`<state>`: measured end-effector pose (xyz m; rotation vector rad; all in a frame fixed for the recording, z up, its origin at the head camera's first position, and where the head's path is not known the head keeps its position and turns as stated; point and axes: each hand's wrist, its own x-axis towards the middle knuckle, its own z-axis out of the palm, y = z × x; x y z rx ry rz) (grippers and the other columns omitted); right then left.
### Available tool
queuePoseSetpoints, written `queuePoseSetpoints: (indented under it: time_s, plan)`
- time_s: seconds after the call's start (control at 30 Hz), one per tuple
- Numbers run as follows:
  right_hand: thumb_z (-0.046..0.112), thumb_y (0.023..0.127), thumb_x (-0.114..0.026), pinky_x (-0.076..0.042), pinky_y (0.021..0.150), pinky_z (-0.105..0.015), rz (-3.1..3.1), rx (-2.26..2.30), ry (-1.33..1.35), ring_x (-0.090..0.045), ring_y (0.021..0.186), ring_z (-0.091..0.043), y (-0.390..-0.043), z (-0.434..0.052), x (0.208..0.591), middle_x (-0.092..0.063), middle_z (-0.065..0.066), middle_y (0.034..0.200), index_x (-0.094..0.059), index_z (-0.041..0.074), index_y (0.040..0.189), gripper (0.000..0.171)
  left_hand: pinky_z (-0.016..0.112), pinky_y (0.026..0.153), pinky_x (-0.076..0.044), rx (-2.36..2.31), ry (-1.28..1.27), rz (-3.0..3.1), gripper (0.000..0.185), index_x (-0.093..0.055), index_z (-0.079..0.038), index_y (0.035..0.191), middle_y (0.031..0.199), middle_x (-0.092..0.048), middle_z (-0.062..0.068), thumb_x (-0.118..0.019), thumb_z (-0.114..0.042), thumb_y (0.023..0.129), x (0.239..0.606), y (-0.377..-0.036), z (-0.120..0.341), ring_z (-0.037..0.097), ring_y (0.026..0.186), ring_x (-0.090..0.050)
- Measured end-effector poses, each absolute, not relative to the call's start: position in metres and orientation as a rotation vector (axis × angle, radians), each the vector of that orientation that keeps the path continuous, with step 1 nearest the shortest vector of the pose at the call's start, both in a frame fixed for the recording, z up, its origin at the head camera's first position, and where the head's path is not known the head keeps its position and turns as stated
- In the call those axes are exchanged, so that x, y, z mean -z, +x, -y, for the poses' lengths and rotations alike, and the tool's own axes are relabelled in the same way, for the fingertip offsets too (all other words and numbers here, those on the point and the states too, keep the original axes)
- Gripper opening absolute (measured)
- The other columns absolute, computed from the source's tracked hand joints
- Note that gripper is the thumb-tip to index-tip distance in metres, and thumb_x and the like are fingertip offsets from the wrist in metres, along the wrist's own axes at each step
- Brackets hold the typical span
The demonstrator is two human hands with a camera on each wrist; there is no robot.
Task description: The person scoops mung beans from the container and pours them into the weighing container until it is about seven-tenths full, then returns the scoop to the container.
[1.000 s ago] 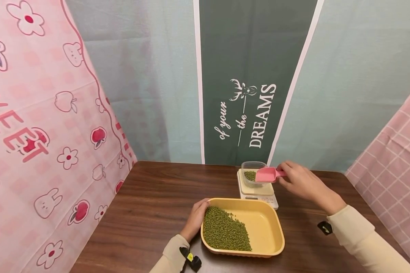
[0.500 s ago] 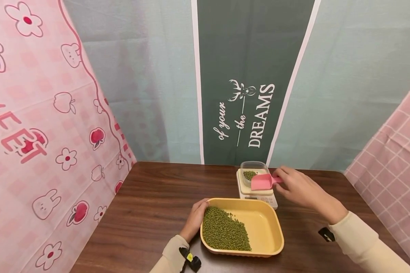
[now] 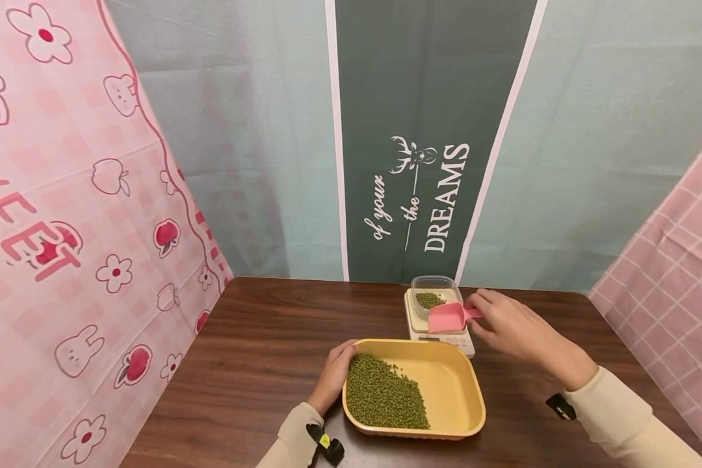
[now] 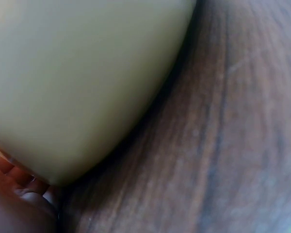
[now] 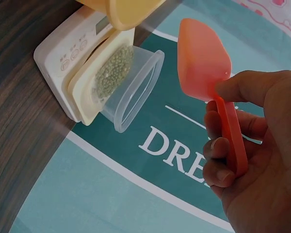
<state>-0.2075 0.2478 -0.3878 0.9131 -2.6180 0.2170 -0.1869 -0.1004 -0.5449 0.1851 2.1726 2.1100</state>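
My right hand (image 3: 517, 328) grips the handle of a pink scoop (image 3: 446, 318), thumb near the base of its bowl in the right wrist view. No beans show in the scoop. It hovers over the front of a kitchen scale (image 3: 468, 344), beside a clear plastic container (image 5: 140, 92). Green mung beans (image 3: 428, 299) lie in that container on the scale. At the near middle of the table, my left hand (image 3: 332, 376) holds the left side of a yellow basin (image 3: 453, 390). More mung beans (image 3: 386, 396) are heaped in the basin's left half.
The brown wooden table (image 3: 257, 364) ends at a green-grey curtain (image 3: 257, 162) behind the scale. A pink patterned cloth (image 3: 82, 260) hangs on the left, and a pink checked cloth (image 3: 673, 312) on the right. The basin's far rim is close to the scale's front edge.
The right hand has drawn the pink scoop back from over the clear container, toward the scale's front, and lowered it in the head view. My left hand keeps its place on the basin.
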Motion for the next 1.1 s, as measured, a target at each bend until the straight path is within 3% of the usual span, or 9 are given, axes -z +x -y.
queuePoseSetpoints:
  time_s: [0.57, 0.87, 1.1]
  plan:
    - [0.012, 0.084, -0.081, -0.045, 0.063, -0.028, 2.568, -0.181, 1.013, -0.043, 0.073, -0.003, -0.197, -0.244, 0.391, -0.049, 0.011, 0.084, -0.062, 0.017, 0.092, 0.02, 0.028, 0.096, -0.05, -2.104, 0.169, -2.204, 0.039, -0.072, -0.002, 0.13, 0.125, -0.073, 0.018, -0.044, -0.017, 0.108, 0.544, -0.189, 0.099, 0.02, 0.11, -0.065]
    - [0.011, 0.084, -0.08, -0.047, 0.063, -0.027, 2.579, -0.176, 1.024, -0.044, 0.073, -0.002, -0.191, -0.243, 0.391, -0.049, 0.011, 0.084, -0.063, 0.017, 0.092, 0.021, 0.034, 0.101, -0.049, -2.083, 0.168, -2.215, 0.04, -0.071, -0.002, 0.132, 0.127, -0.073, 0.016, -0.044, -0.019, 0.109, 0.545, -0.188, 0.099, 0.021, 0.114, -0.065]
    - [0.009, 0.081, -0.081, -0.046, 0.062, -0.027, 2.572, -0.18, 1.051, -0.043, 0.072, -0.002, -0.187, -0.243, 0.393, -0.048, 0.012, 0.084, -0.061, 0.018, 0.09, 0.024, 0.031, 0.099, -0.049, -2.09, 0.168, -2.207, 0.04, -0.07, -0.001, 0.132, 0.127, -0.073, 0.018, -0.044, -0.018, 0.108, 0.545, -0.189, 0.099, 0.021, 0.113, -0.065]
